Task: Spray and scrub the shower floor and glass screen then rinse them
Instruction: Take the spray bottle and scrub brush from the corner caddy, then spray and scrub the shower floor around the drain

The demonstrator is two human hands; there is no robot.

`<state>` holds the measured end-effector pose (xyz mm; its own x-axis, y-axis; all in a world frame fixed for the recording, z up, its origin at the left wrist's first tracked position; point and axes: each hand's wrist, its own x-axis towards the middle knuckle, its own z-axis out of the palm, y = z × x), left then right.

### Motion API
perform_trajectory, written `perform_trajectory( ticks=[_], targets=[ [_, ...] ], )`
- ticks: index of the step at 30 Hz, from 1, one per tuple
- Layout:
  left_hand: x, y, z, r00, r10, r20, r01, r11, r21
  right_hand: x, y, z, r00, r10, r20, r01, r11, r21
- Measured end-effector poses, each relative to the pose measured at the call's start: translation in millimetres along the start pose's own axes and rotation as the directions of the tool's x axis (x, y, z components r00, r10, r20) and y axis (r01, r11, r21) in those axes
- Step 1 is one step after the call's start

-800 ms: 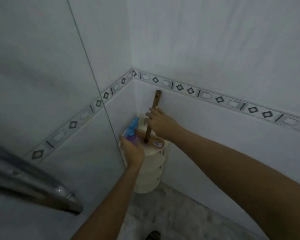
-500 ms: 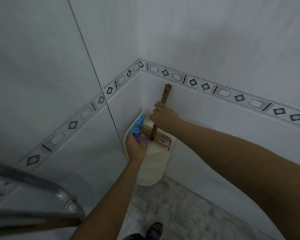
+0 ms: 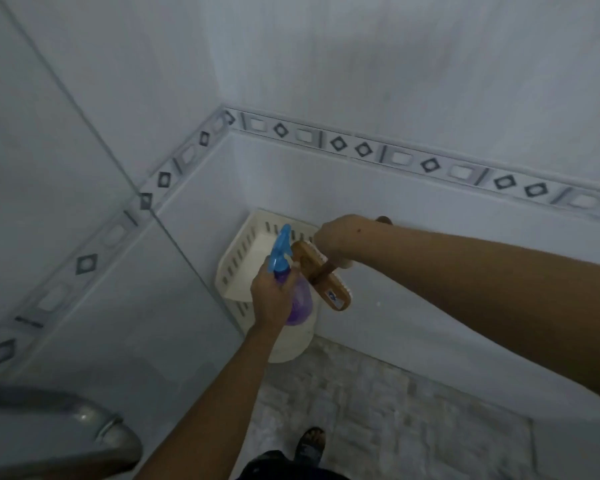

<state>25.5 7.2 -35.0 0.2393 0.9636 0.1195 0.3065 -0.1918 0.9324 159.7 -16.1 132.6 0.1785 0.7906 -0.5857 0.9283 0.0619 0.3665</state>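
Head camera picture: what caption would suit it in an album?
Left hand lifts purple spray bottle, right hand lifts wooden scrub brush above corner caddy.

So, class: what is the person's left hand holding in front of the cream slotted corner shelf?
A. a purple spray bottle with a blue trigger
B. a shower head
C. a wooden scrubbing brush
A: the left hand grips the purple spray bottle with a blue trigger; the wooden brush is in the right hand.

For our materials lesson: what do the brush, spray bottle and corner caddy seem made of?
Brush: glossy brown back, probably varnished wood, though plastic is possible. Spray bottle: translucent purple plastic with a blue trigger. Corner caddy: matte cream moulded plastic with slotted walls.
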Motion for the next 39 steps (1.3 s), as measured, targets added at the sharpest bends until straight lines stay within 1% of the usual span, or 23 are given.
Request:
perform_trajectory(
  ticks=[2, 4, 6, 8, 10, 12, 15, 17, 18, 21, 23, 25, 28, 31, 32, 34, 36, 37, 39],
  targets=[
    [-10, 17, 20, 0.995, 0.069, 0.069, -0.069, 0.998, -0.005, -23, 13, 18, 0.989, 0.036, 0.145, -0.034, 0.999, -0.018],
    [-26, 33, 46, 0.979, 0.126, 0.158, -0.117, 0.991, -0.064, -44, 30, 44, 0.947, 0.085, 0.309, -0.101, 0.994, 0.035],
    [-44, 47, 75, 0.957, 0.14, 0.254, -0.106, 0.984, -0.146, -64, 50, 79, 0.89, 0.124, 0.44, -0.227, 0.955, 0.19],
    [-60, 59, 104, 0.917, 0.173, 0.36, -0.125, 0.98, -0.153, -87, 66, 122, 0.841, 0.152, 0.52, -0.371, 0.861, 0.348],
    [-80, 66, 135, 0.835, 0.155, 0.528, -0.097, 0.986, -0.136, -123, 74, 171, 0.796, 0.194, 0.573, -0.507, 0.731, 0.457],
    [-108, 69, 169, 0.717, 0.162, 0.678, -0.118, 0.987, -0.111, -167, 74, 222, 0.745, 0.238, 0.624, -0.621, 0.59, 0.516],
    [-160, 65, 206, 0.537, 0.194, 0.821, -0.24, 0.968, -0.072, -231, 58, 289, 0.668, 0.342, 0.661, -0.742, 0.373, 0.557],
    [-198, 63, 221, 0.446, 0.164, 0.88, -0.255, 0.966, -0.05, -270, 40, 332, 0.61, 0.366, 0.703, -0.792, 0.236, 0.564],
    [-218, 61, 228, 0.412, 0.151, 0.899, -0.247, 0.968, -0.049, -291, 28, 352, 0.582, 0.363, 0.728, -0.809, 0.164, 0.565],
    [-271, 56, 243, 0.369, 0.134, 0.92, -0.239, 0.97, -0.045, -339, -7, 404, 0.534, 0.319, 0.783, -0.831, 0.027, 0.555],
    [-298, 48, 251, 0.357, 0.086, 0.93, -0.277, 0.961, 0.018, -360, -26, 432, 0.532, 0.295, 0.794, -0.808, -0.103, 0.58],
    [-321, 31, 259, 0.329, 0.053, 0.943, -0.319, 0.946, 0.058, -374, -46, 466, 0.518, 0.264, 0.814, -0.802, -0.18, 0.569],
    [-347, 10, 270, 0.298, 0.021, 0.954, -0.372, 0.923, 0.096, -382, -73, 513, 0.465, 0.236, 0.853, -0.788, -0.329, 0.52],
    [-365, 14, 280, 0.281, 0.003, 0.96, -0.38, 0.919, 0.109, -376, -89, 548, 0.442, 0.22, 0.87, -0.721, -0.49, 0.49],
    [-371, 7, 288, 0.275, 0.007, 0.961, -0.41, 0.905, 0.111, -373, -94, 560, 0.447, 0.206, 0.871, -0.69, -0.54, 0.482],
    [-378, -8, 304, 0.262, -0.012, 0.965, -0.482, 0.864, 0.141, -362, -105, 581, 0.444, 0.185, 0.877, -0.646, -0.612, 0.456],
    [-383, -24, 318, 0.25, -0.042, 0.967, -0.547, 0.818, 0.177, -347, -116, 601, 0.435, 0.168, 0.884, -0.617, -0.66, 0.429],
    [-385, -27, 325, 0.24, -0.066, 0.969, -0.556, 0.809, 0.193, -339, -121, 611, 0.429, 0.161, 0.889, -0.597, -0.688, 0.413],
    [-389, -37, 343, 0.244, -0.101, 0.964, -0.545, 0.808, 0.223, -319, -129, 638, 0.43, 0.147, 0.891, -0.556, -0.734, 0.39]
  ],
)
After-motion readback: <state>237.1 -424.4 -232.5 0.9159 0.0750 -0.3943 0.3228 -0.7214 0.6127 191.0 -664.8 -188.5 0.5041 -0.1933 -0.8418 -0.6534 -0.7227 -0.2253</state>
